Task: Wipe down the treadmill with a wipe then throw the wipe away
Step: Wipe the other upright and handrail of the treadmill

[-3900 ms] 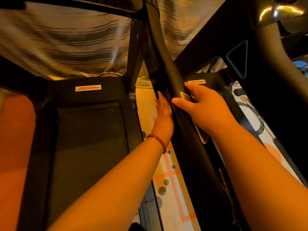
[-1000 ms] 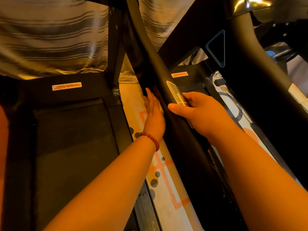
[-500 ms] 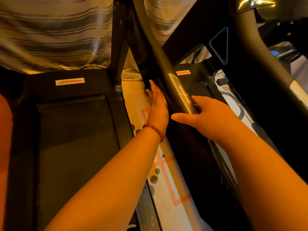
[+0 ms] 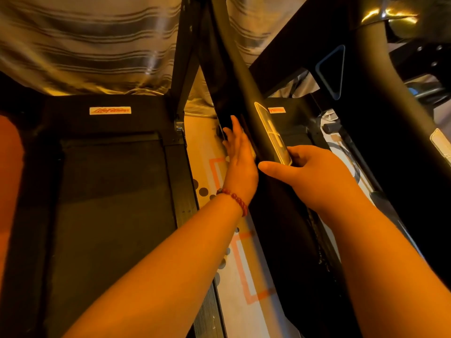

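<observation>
The left hand (image 4: 240, 164) presses straight fingers flat against the treadmill handrail (image 4: 244, 89); the right hand (image 4: 314, 176) curls round it just below the sensor plate (image 4: 272, 132). The wipe is hidden, and I cannot tell under which hand. Earlier the right hand covered that plate.

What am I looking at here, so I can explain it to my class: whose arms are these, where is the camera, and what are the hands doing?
The single view comes from a camera worn on a person's head, looking down, so both arms are the wearer's own. Below is a black treadmill, its belt at the left. The left hand, with a red bead bracelet at the wrist, lies flat against a slanted black handrail. The right hand grips that handrail from the other side, just below a shiny plate. No wipe shows clearly; a hand may hide it.
</observation>
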Motion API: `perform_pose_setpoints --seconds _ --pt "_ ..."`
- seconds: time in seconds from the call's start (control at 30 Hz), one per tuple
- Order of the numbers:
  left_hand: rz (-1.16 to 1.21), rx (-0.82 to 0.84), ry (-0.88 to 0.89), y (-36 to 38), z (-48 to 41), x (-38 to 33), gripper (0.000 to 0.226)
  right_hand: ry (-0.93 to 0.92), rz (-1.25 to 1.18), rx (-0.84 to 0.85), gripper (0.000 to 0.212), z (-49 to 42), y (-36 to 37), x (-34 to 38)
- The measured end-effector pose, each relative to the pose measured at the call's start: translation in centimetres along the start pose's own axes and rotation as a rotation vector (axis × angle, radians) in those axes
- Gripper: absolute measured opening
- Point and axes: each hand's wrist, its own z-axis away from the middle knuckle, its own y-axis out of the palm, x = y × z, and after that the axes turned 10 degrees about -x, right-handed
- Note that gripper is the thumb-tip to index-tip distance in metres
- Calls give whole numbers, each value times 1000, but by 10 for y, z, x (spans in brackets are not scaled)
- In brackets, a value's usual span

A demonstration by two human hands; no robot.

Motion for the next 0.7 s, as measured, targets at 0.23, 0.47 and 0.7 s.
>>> perform_pose_setpoints --seconds 0.23,0.47,0.7 --pt "140 -21 34 1 7 8 47 4 13 -18 46 -1 1 -3" --pt "-55 -13 11 -8 20 15 87 -6 25 -32 41 -1 3 -5" --pt "35 -78 80 1 21 12 38 -21 -11 -19 36 -1 2 -7"
